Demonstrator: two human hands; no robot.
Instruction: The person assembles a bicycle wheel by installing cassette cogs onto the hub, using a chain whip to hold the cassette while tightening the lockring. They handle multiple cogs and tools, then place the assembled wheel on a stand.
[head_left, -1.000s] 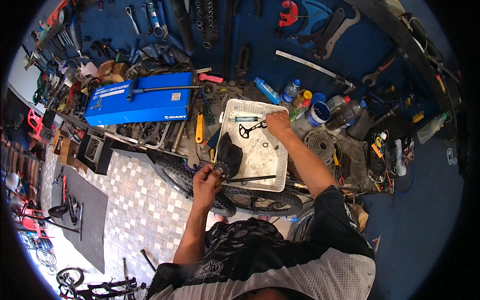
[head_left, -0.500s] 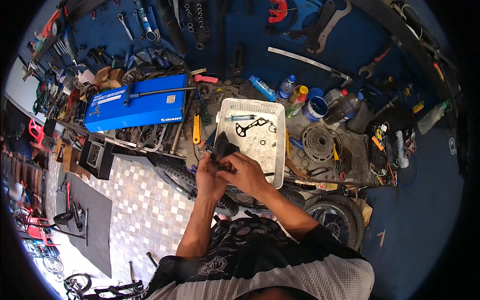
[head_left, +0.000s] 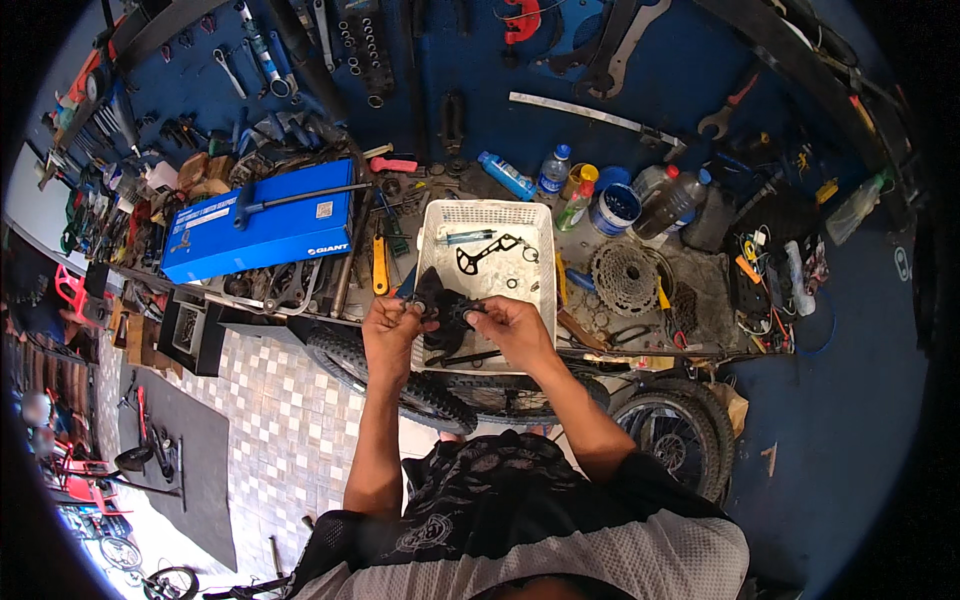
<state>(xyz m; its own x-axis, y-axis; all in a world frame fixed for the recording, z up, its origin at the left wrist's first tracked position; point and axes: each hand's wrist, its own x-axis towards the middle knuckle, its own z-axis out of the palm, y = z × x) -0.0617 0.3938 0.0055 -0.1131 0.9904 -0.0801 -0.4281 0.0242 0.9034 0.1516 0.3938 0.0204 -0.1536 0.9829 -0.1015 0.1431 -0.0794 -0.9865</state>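
Note:
Over the near left part of a white plastic basket, my two hands are held apart with a crumpled black cloth between them. The fingers of my left hand are closed in a pinch on a small round metal part beside the cloth. My right hand pinches the cloth's right side; a small dark part seems to sit at its fingertips, too dark to name. In the basket lie a black derailleur cage plate, a syringe and a small black ring.
Left of the basket are a yellow-handled tool and a blue box with a T-handle wrench on it. Bottles and a bicycle cassette stand to the right. Bicycle tyres lie below the bench edge.
My hands have moved apart, the left one leftward and the right one rightward. The black cloth now hangs lower between them, and the small metal part shows at my left fingertips.

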